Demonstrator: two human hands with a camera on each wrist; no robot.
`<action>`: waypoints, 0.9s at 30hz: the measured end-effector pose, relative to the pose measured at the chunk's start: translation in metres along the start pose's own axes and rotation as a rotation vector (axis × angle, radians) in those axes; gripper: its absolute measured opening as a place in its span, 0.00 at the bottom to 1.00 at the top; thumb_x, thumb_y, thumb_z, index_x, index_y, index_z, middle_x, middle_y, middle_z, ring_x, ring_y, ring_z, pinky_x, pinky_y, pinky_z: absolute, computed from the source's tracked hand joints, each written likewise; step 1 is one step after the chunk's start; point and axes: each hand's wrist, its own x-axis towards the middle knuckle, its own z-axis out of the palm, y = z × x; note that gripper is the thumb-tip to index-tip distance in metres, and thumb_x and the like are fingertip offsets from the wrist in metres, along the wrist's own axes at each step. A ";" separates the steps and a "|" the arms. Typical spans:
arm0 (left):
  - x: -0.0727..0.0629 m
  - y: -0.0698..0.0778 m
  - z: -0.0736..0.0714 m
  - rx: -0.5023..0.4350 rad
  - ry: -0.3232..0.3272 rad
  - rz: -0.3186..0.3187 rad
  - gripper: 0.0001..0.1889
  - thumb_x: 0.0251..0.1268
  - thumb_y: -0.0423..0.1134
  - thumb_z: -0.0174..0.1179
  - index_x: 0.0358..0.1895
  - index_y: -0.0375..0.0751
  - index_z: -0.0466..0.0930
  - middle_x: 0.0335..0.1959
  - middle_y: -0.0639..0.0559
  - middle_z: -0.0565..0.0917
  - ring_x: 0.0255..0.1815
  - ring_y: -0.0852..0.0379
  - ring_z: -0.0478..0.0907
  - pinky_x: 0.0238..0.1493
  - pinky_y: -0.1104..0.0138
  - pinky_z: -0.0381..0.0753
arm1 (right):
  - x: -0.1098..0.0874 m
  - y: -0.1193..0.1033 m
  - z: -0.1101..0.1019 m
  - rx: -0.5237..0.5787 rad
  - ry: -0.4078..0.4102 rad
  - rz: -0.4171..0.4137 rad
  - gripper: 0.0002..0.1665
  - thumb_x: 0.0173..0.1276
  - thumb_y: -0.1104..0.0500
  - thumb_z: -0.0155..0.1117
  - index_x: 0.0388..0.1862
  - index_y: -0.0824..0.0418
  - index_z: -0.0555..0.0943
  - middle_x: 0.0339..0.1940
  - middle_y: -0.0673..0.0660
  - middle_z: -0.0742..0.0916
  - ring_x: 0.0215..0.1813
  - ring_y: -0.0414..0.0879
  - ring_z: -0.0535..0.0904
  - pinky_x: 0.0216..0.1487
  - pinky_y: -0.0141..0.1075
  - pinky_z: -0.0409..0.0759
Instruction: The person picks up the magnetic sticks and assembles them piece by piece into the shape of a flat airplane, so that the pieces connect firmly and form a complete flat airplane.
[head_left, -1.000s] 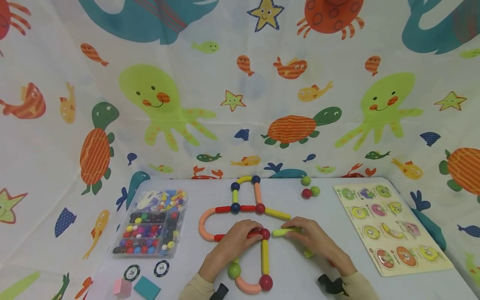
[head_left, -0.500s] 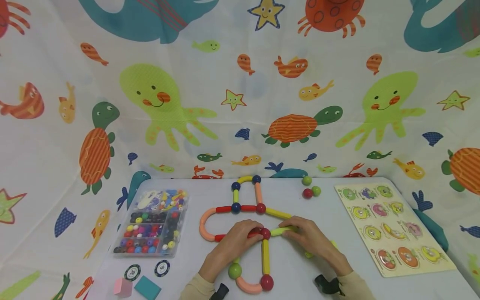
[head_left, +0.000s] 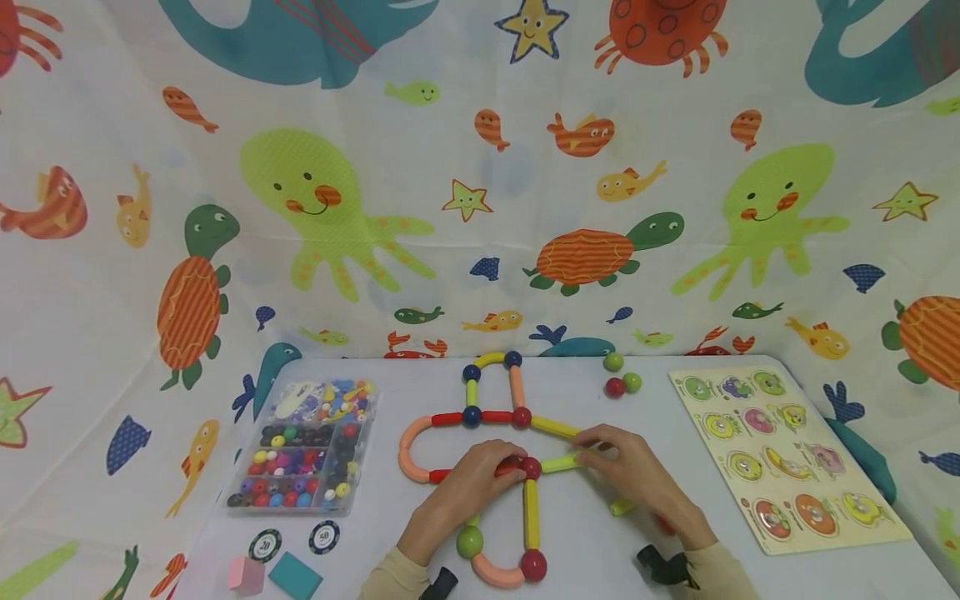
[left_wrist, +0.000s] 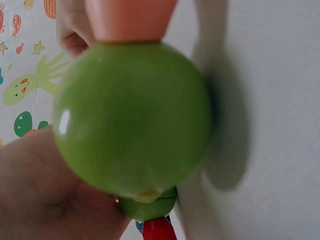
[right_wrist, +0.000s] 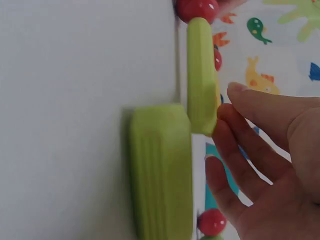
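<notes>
My left hand [head_left: 474, 479] pinches a red magnetic stick [head_left: 508, 462] right beside a red ball [head_left: 529, 468]. A light green stick [head_left: 558, 463] runs from that ball toward my right hand [head_left: 632, 471]. In the right wrist view, the thumb and fingers of that hand stand apart, fingertips at the free end of the stick [right_wrist: 201, 75]. A yellow stick [head_left: 531, 515] leads down from the ball to another red ball [head_left: 533, 566]. Large in the left wrist view, a green ball [left_wrist: 130, 115] joins a salmon curved stick [left_wrist: 131, 20] and hides most of the grip.
Behind the hands lie joined sticks and balls, including a yellow stick [head_left: 555, 427]. A loose light green stick [right_wrist: 162, 170] lies under the right hand. Left stands a bead box [head_left: 352, 500]; right, a fruit puzzle board [head_left: 720, 467]. Loose balls [head_left: 615, 387] sit at the back.
The right hand brought the light green stick leftward against the red ball, then loosened its hold and drew back to the right. The left hand stayed in place.
</notes>
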 end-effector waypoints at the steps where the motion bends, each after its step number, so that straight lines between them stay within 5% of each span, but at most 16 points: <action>1: 0.000 0.000 0.000 -0.001 -0.001 -0.001 0.18 0.69 0.47 0.66 0.60 0.54 0.82 0.53 0.62 0.84 0.52 0.65 0.77 0.58 0.67 0.81 | 0.000 0.001 -0.003 0.005 0.020 0.010 0.14 0.69 0.52 0.71 0.53 0.45 0.86 0.49 0.41 0.88 0.51 0.41 0.81 0.54 0.35 0.81; 9: 0.001 0.000 0.000 -0.001 -0.001 0.002 0.18 0.69 0.47 0.66 0.60 0.53 0.82 0.53 0.61 0.84 0.53 0.65 0.77 0.59 0.66 0.81 | 0.009 0.015 -0.035 -0.014 0.225 -0.016 0.13 0.73 0.51 0.66 0.53 0.49 0.86 0.50 0.47 0.90 0.52 0.45 0.83 0.54 0.30 0.80; 16: 0.000 -0.001 0.000 -0.007 0.009 -0.003 0.17 0.69 0.46 0.66 0.59 0.54 0.82 0.53 0.63 0.84 0.52 0.65 0.77 0.58 0.66 0.81 | 0.032 0.033 -0.063 0.054 0.351 0.084 0.22 0.76 0.44 0.61 0.59 0.54 0.83 0.57 0.55 0.88 0.60 0.52 0.82 0.51 0.20 0.75; 23: 0.000 -0.001 -0.001 -0.019 0.003 0.001 0.17 0.70 0.47 0.65 0.60 0.55 0.82 0.54 0.62 0.84 0.53 0.64 0.77 0.60 0.64 0.81 | 0.053 0.057 -0.072 0.175 0.378 0.236 0.28 0.77 0.42 0.58 0.67 0.57 0.78 0.65 0.61 0.83 0.69 0.56 0.75 0.67 0.50 0.74; 27: 0.001 -0.001 0.000 -0.021 0.000 0.006 0.17 0.69 0.47 0.65 0.59 0.55 0.82 0.53 0.62 0.84 0.53 0.65 0.77 0.59 0.66 0.81 | 0.063 0.068 -0.070 0.214 0.339 0.301 0.30 0.77 0.44 0.59 0.70 0.59 0.76 0.69 0.64 0.80 0.72 0.60 0.71 0.72 0.58 0.67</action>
